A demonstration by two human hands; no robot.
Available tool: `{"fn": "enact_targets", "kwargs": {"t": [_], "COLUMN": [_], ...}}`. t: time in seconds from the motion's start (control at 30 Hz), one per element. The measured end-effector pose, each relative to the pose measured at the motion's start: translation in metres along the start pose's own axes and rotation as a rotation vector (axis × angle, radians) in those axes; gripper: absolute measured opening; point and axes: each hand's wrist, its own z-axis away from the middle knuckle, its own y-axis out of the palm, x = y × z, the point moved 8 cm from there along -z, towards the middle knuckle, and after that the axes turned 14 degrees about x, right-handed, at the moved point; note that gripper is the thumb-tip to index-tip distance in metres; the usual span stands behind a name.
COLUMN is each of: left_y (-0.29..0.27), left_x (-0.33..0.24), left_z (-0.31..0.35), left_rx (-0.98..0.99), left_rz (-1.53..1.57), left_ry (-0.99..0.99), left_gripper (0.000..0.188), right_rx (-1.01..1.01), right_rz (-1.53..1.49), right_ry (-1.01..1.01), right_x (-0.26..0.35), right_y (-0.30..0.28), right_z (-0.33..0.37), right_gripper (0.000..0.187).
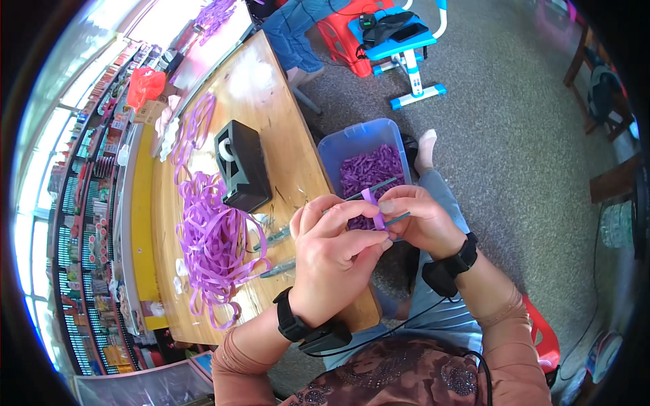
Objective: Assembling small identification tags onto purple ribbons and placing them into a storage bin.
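My left hand (335, 254) and my right hand (423, 216) meet above the front right edge of the table. Between their fingertips is a short purple ribbon (374, 206), pinched from both sides. It crosses two thin dark green prongs (381, 187) that stick out between the hands; whether they belong to one tool I cannot tell. Just below and beyond the hands, a blue plastic bin (330, 144) holds many small purple ribbon pieces (369, 169). Left of my left hand lies a loose heap of long purple ribbon (213, 233).
A black tape dispenser (247, 166) stands on the wooden table (284, 128) beside the ribbon heap. Shelves of small goods (88, 223) line the left. Beyond the bin are a blue and white stool (406, 51) and another person's legs (291, 34). A cable (393, 330) crosses my lap.
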Motion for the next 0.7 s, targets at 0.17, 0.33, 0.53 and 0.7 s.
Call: {"fn": "enact_targets", "kwargs": {"t": [0.17, 0.33, 0.53, 0.7], "left_y": [-0.001, 0.0, -0.001, 0.001], "left_x": [0.002, 0.002, 0.002, 0.005], "left_z": [0.001, 0.0, 0.0, 0.002], "left_rx": [0.004, 0.012, 0.017, -0.001], "left_rz": [0.004, 0.004, 0.012, 0.013], "left_ry": [-0.004, -0.002, -0.005, -0.001], "left_gripper": [0.021, 0.021, 0.02, 0.016], "right_rx": [-0.006, 0.009, 0.03, -0.004], "right_rz": [-0.045, -0.074, 0.02, 0.15], "right_ry": [-0.035, -0.057, -0.124, -0.163], "right_x": [0.003, 0.002, 0.002, 0.017], "right_y": [0.002, 0.003, 0.011, 0.026], "right_z": [0.006, 0.01, 0.019, 0.029], "right_gripper": [0.022, 0.025, 0.031, 0.035]}}
